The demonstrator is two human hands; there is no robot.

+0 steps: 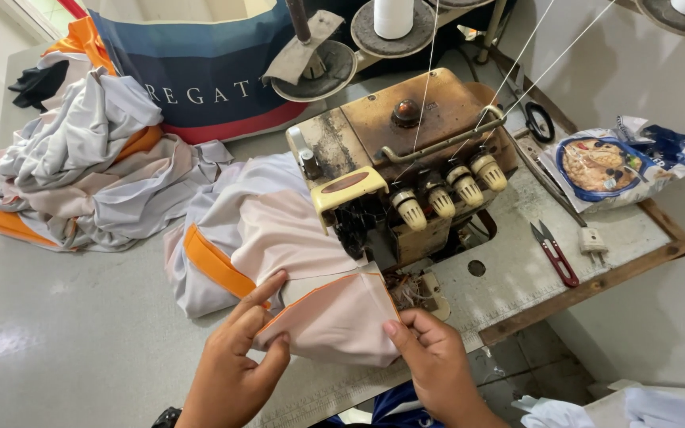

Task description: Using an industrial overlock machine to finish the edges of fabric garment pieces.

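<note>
The table [81, 341] spreads wide and grey, with a heap of grey, pink and orange cloth [97, 170] far up and left of the hands, and a striped bag [200, 71] behind it. The overlocker [410, 162], worn and rust-stained, stands just above the grip, four knobs facing the person, threads running up to the cones [394, 17].

The pink piece [334, 317] with its orange trim lies flat between both hands, its far corner touching the machine's foot area. The left hand [235, 361] pinches the near left edge, thumb under and fingers on top; the right hand [434, 357] pinches the near right corner the same way. Both are clenched on cloth, none slack.

To my eye, good work here means keeping the two layers' edges matched and the fabric taut but not stretched, feeding straight toward the foot, fingertips staying well back.

The snips [555, 255] lie off to the right of the grip, beside a snack packet [612, 162].
</note>
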